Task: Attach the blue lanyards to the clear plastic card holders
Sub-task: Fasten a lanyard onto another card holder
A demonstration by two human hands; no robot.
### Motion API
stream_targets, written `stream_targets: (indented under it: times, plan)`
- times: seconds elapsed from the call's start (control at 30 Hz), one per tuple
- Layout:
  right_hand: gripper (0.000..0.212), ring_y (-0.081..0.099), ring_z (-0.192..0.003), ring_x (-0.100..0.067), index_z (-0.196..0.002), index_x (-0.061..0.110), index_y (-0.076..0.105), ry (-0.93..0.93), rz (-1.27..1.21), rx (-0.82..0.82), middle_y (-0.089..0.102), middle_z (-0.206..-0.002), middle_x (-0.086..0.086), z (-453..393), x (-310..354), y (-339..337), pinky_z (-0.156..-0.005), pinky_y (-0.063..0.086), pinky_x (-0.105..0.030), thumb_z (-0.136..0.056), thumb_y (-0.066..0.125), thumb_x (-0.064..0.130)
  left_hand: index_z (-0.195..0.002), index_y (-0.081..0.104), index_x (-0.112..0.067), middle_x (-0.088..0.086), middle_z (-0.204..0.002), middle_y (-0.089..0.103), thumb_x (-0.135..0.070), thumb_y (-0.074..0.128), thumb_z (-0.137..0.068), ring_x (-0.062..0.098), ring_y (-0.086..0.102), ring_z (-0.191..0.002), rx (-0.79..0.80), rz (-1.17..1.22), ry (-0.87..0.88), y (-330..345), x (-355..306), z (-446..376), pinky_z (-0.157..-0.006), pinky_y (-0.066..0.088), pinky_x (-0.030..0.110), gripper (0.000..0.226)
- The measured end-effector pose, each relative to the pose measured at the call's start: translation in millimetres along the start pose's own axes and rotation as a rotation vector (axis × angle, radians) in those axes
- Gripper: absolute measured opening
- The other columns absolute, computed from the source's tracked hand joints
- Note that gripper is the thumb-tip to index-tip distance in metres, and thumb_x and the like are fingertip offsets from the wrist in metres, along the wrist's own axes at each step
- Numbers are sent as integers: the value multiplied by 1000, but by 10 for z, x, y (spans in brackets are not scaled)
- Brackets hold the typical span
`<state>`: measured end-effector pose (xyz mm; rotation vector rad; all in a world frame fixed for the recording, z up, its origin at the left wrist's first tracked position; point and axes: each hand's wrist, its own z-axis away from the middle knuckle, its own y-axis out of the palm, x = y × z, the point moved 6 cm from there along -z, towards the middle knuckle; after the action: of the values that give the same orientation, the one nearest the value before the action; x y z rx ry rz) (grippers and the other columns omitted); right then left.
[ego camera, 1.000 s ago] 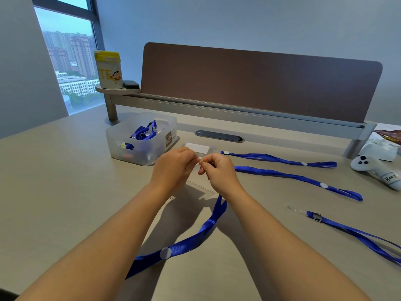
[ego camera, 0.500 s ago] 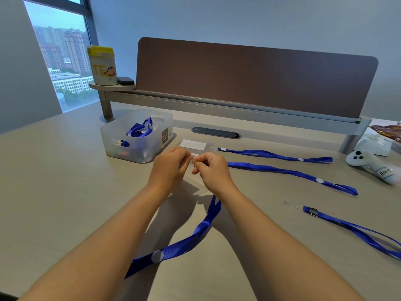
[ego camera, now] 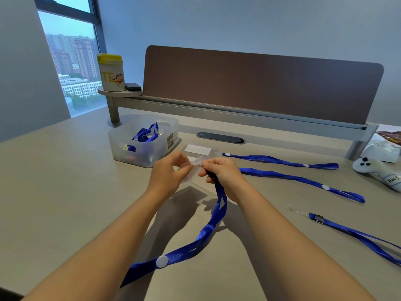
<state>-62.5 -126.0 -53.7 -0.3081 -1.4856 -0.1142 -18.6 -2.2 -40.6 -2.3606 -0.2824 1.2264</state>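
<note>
Presently, at frame centre, left hand (ego camera: 168, 173) pinches the thin, flexible card holder (ego camera: 188, 174); right hand (ego camera: 221, 170) grips the limp lanyard (ego camera: 213, 220) near its clip. Likely slippery: hold beside the slot.

An office: a desk (ego camera: 54, 181) with a brown divider panel (ego camera: 260, 88), high-rise window (ego camera: 71, 68) view.

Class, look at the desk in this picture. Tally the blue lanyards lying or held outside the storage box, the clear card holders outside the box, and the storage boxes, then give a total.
Blue lanyards outside the box: 4, one held, three lying on the desk
Clear card holders outside the box: 2, one held, one lying
Storage boxes: 1
Total: 7
</note>
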Motion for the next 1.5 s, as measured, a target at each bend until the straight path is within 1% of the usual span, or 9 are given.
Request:
stream_targets:
  times: [0.13,0.27,0.43,0.6,0.8,0.87,1.03,1.2,1.5]
  plan:
    - [16,49,-55,-8,-95,2,61,-42,82,-4,59,-65,0,14,34,-10,-47,45,-7,-92,49,11,-91,60,0,3,-86,58,-10,59,-81,13,51,-80,-30,53,3,-19,-75,-12,-64,40,11,15]
    - [21,49,-60,-8,-100,0,63,-122,320,-59,57,-64,4,-9,82,19,-60,44,-19,-92,48,12,-92,60,1,17,-94,67,-9,59,-81,17,53,-79,-45,-22,46,-24,-95,-16,-72,46,25,15]
    - [27,46,-57,-8,-66,12,60,-163,571,-39,53,-61,5,-20,99,70,-59,42,-22,-90,47,9,-94,61,-1,20,-98,68,-12,60,-81,29,62,-84,-44,-244,138,-6,-113,4,-74,44,26,17]
    - [20,47,-61,-10,-81,6,62,-128,559,-104,53,-66,3,-43,1,-22,-65,43,-25,-91,45,11,-97,60,-3,19,-102,68,-16,60,-82,31,63,-89,-41,-321,116,-54,-89,-28,-77,49,31,20]
    - [35,51,-106,-22,-130,7,36,-122,544,-203,50,-125,-12,-61,-67,-161,-89,44,-33,-95,36,9,-99,58,-5,15,-107,65,-16,57,-84,27,60,-93,72,-335,96,22,-43,6,-78,44,26,19]
    - [39,47,-116,-24,-134,6,32,-118,536,-220,45,-133,-14,-55,-79,-206,-99,41,-37,-94,33,4,-99,57,-5,14,-109,64,-14,55,-84,24,59,-95,109,-318,74,57,-30,26,-78,41,24,18]
    - [39,45,-95,-16,-130,4,39,-193,463,-435,52,-121,-16,12,110,-569,-77,41,-26,-93,30,-5,-102,57,-5,15,-111,63,-11,54,-85,25,59,-99,161,-306,73,136,-91,16,-80,41,23,18]
    - [32,51,-107,-22,-121,5,51,-343,445,-612,54,-125,-16,-52,410,-929,-82,40,-23,-94,35,-1,-102,57,-5,16,-111,63,-11,52,-86,26,58,-99,193,-293,71,272,-195,-131,-84,46,28,18]
    - [25,59,-97,-19,-111,3,60,-141,446,-270,65,-112,-14,87,114,-648,-81,47,-24,-86,58,4,-101,59,-4,16,-109,64,-8,54,-85,26,58,-99,231,-273,76,292,-253,27,-87,46,32,18]
